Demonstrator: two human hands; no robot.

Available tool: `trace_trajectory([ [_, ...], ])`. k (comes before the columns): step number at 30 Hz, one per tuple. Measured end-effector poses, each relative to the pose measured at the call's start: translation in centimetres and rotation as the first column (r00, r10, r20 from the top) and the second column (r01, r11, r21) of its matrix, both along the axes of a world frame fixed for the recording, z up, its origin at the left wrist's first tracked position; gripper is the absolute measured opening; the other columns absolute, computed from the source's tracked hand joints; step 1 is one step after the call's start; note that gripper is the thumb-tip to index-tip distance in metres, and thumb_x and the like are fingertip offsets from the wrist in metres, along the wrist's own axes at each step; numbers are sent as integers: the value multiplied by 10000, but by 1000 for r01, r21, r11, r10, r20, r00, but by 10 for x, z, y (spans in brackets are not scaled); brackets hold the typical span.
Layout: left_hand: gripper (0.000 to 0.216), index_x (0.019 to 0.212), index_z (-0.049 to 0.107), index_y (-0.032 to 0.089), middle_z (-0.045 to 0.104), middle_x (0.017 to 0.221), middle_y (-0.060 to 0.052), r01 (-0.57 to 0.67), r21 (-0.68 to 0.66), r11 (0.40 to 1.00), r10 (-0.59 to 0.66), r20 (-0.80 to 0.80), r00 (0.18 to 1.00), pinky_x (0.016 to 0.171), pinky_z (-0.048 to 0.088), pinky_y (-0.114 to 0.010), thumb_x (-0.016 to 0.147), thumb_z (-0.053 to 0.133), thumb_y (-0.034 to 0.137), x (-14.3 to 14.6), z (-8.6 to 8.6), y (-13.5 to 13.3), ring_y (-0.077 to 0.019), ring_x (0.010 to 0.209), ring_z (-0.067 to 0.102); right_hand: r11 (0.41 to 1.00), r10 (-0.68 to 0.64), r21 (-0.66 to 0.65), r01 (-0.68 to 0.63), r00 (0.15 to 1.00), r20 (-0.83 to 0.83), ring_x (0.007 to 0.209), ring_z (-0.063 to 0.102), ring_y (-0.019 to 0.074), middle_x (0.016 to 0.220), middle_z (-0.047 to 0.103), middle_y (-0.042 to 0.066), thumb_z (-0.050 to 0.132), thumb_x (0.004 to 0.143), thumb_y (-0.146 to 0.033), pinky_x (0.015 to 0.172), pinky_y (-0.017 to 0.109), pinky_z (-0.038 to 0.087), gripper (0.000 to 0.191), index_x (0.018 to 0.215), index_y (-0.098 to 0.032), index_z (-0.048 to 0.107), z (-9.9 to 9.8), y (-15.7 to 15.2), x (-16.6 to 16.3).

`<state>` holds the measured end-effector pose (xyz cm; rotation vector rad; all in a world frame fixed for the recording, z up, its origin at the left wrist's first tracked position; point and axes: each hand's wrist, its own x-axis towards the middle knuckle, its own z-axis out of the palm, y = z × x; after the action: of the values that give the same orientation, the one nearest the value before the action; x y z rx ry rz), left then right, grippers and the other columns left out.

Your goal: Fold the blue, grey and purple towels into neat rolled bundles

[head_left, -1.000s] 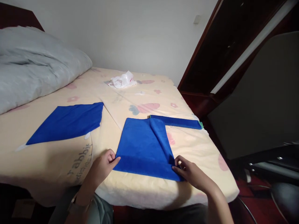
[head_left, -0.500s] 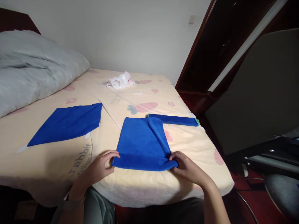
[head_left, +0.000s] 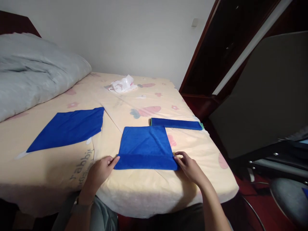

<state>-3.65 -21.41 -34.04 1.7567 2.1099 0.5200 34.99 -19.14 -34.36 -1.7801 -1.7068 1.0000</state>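
Observation:
A blue cloth [head_left: 144,141] lies on the bed in front of me, its near edge turned over into a flat band. My left hand [head_left: 102,170] pinches the left end of that band, thumb on top. At the right end, my right hand [head_left: 189,165] has its thumb and bent index finger on the band's edge. Just behind this cloth is a narrow folded blue cloth [head_left: 176,123] with green edging at its ends. Another blue cloth [head_left: 67,128] lies spread to the left.
The bed [head_left: 149,192] has a cream sheet with a carrot print. A crumpled white plastic bag [head_left: 123,84] sits toward the wall. A grey quilt [head_left: 36,70] is heaped at left. Beyond the bed's right edge stand a dark panel [head_left: 264,96] and a rounded grey seat [head_left: 288,199].
The cloth between my hands now lies flatter; the diagonal ridge and raised right corner have smoothed out. Its far edge sits slightly nearer me. Both hands remain at the band's ends.

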Motion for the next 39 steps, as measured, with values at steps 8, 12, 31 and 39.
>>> trace_trajectory([
  [8,424,678,481,226,555,617,5,22,-42,999,-20,43,999,548,305,-243,901,420,581,10,4,-5,-164,582,523,987,-104,-143,77,977,-189,923,673,250,972,708,85,608,841,-576,776,321,504,562,1260,-203,572,-11,6,-10],
  [12,441,686,417,222,481,593,56,-40,-6,999,39,458,888,560,432,-226,812,550,623,10,-9,1,-129,537,515,999,-48,-35,40,962,-270,731,607,190,775,610,2,582,857,-566,663,288,467,482,1189,-219,542,-17,6,-19],
  [31,399,1139,630,284,589,1296,-53,498,181,848,-518,88,851,1050,448,-365,747,627,209,-21,2,-5,-247,1229,544,923,343,139,-358,932,120,1116,527,247,1254,540,39,697,749,-249,911,340,461,396,1121,-295,569,20,-14,-4],
  [39,442,1270,551,231,695,1089,-70,176,126,976,-209,334,919,883,551,-331,883,551,443,-15,-11,2,-225,1004,674,996,76,60,-66,983,-168,959,667,246,1038,696,65,567,906,-498,830,350,526,426,1241,-235,553,0,6,-6],
])
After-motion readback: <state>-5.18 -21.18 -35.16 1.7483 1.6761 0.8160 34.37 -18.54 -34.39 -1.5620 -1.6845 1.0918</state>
